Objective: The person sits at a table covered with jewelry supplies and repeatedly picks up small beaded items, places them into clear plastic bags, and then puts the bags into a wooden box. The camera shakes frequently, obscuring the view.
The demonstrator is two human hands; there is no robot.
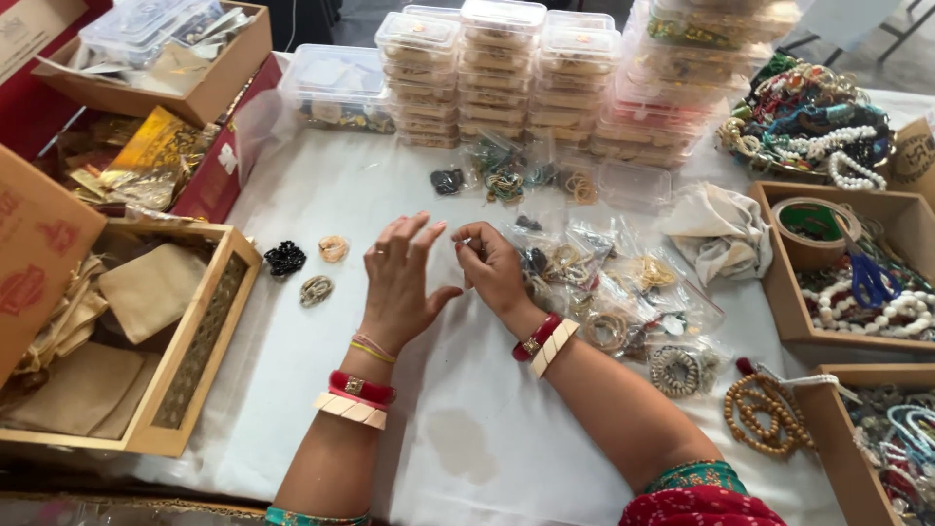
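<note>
Both forearms reach up from six o'clock over the white-clothed counter (pixel 321 185), bangles at each wrist. Stacks of clear plastic boxes (pixel 506 68) stand at twelve o'clock, back out of the working space. At nine o'clock an open wooden box (pixel 209 336) holds cloth pouches, its mouth turned up for easy reach. Small clear bags of bracelets (pixel 623 292) lie heaped at three o'clock, just beside the right hand (pixel 494 268). That hand pinches something tiny at its fingertips, too small to identify. Facing it at centre, the left hand (pixel 399 282) is spread, fingers fanned, holding nothing.
</note>
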